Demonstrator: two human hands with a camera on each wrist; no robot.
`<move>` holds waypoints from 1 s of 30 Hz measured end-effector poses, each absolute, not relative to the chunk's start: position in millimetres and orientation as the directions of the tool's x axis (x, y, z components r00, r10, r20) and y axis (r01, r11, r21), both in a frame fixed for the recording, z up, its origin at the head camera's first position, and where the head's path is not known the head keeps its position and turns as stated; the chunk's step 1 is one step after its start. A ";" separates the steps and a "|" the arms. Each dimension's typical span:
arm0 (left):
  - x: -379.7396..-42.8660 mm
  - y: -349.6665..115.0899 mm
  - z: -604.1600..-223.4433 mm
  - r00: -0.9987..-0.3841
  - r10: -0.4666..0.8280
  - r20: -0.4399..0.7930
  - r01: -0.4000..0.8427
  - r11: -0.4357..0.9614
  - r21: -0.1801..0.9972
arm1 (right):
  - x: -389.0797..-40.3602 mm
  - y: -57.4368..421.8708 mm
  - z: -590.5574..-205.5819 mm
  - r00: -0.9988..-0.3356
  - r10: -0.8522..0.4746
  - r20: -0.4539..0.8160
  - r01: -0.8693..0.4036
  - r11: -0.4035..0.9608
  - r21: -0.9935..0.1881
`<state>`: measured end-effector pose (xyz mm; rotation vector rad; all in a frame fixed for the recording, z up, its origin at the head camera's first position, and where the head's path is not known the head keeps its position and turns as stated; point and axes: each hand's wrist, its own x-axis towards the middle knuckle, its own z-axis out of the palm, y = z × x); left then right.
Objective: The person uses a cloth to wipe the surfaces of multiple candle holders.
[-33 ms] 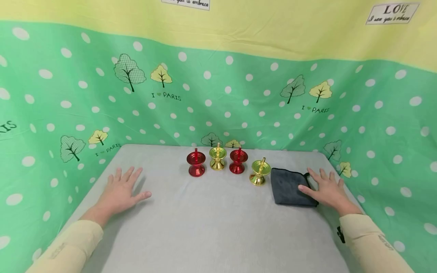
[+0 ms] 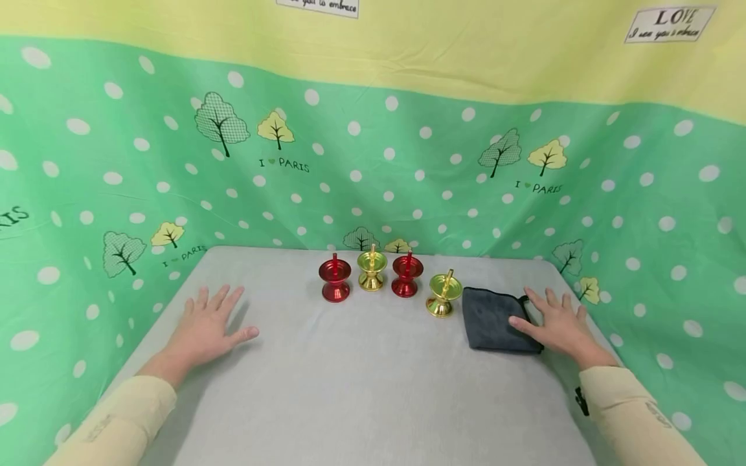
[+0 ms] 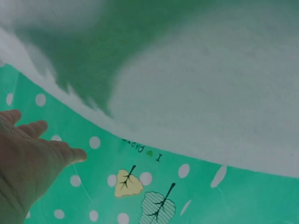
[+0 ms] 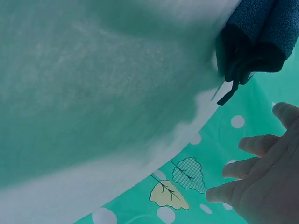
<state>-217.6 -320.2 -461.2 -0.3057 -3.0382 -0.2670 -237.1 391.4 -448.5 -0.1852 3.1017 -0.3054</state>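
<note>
My left hand (image 2: 201, 330) is spread at the left of the table, holding nothing; the left wrist view shows only part of that hand (image 3: 32, 158). On the right, my right hand (image 2: 562, 327) has its fingers spread and overlaps the right edge of a dark grey zip pouch (image 2: 495, 327) in the head view. In the right wrist view a gap shows between the visible fingers and the pouch (image 4: 254, 35). Left of the pouch stand a gold candle holder (image 2: 444, 288), a red one (image 2: 406, 275), another gold one (image 2: 372, 270) and another red one (image 2: 335, 278), all upright.
A pale grey cloth covers the table (image 2: 361, 382). Green and yellow printed fabric (image 2: 373, 175) hangs behind the table and along both sides. The candle holders stand close to the table's back edge.
</note>
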 end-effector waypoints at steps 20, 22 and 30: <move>-209.0 -269.5 -451.6 -0.959 0.158 0.237 0.263 0.810 0.524 | -236.0 365.1 -435.7 -0.995 -0.068 -0.068 -0.033 0.902 -0.430; -206.7 -246.0 -447.6 -0.951 0.174 0.254 0.293 0.771 0.565 | -238.5 355.0 -432.7 -0.997 -0.051 -0.066 -0.017 0.900 -0.436; -225.8 -134.3 -429.3 -0.936 0.298 0.188 0.341 0.638 0.690 | -261.3 319.2 -438.5 -0.995 -0.019 -0.096 0.019 0.926 -0.377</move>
